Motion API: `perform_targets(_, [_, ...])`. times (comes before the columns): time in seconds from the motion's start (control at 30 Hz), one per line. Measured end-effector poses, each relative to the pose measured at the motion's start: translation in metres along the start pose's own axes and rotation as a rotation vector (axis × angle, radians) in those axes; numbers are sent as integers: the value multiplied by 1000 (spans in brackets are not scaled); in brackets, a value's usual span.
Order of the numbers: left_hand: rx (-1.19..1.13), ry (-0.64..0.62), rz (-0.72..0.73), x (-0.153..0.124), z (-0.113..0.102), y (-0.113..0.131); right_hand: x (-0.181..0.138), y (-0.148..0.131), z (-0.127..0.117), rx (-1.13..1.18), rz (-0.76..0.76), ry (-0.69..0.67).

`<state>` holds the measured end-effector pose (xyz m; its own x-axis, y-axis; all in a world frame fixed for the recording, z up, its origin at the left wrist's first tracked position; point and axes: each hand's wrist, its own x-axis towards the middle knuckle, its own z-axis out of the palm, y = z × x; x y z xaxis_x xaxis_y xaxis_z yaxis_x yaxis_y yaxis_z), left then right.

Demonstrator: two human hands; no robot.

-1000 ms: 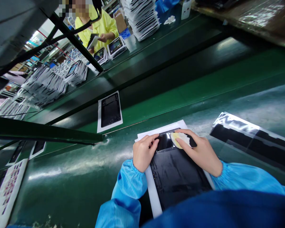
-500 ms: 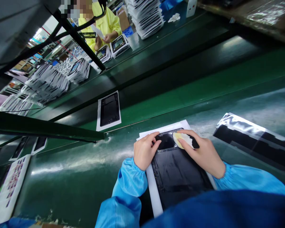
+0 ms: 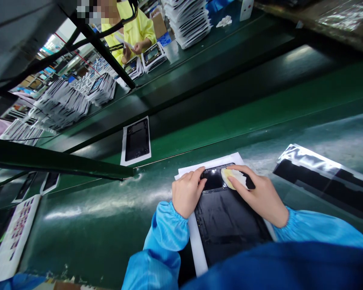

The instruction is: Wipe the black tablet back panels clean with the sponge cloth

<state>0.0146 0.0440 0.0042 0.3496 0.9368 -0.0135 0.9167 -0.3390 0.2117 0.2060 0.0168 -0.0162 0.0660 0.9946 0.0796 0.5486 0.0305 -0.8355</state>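
A black flat panel [image 3: 226, 221] lies on a white sheet [image 3: 196, 245] on the green bench in front of me. My left hand [image 3: 186, 193] rests curled on the panel's left edge near its far end and holds it down. My right hand [image 3: 260, 195] presses a small yellow-and-white cloth pad [image 3: 231, 177] onto the glossy far end of the panel, fingers stretched flat over it. Both my arms are in light blue sleeves.
A second black panel on a white sheet [image 3: 136, 141] lies on the green conveyor strip beyond. Panels in shiny film [image 3: 323, 173] lie at the right. Stacks of white-sleeved parts [image 3: 63, 102] fill the far bench, where a person in yellow [image 3: 133, 28] handles one. A printed sheet [image 3: 12, 237] lies at the left.
My hands stay almost in place on the panel; the pad shifts slightly. The far panel on the conveyor drifts a little left. The person in yellow moves the piece in their hands.
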Motion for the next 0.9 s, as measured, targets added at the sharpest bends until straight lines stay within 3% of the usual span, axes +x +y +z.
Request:
perform_targets(0.23, [304, 74, 81, -3, -9, 4, 0, 2, 1, 4, -26, 11])
perform_targets(0.43, [354, 116, 413, -21, 0, -17, 1, 2, 3, 3, -40, 10])
perform_targets(0.6, [385, 105, 373, -24, 4, -18, 1, 2, 2, -54, -72, 23])
perform_targets(0.73, [368, 81, 445, -31, -2, -15, 3, 0, 0, -114, -90, 16])
perform_targets(0.9, [314, 112, 475, -44, -4, -14, 5, -17, 20, -190, -156, -34])
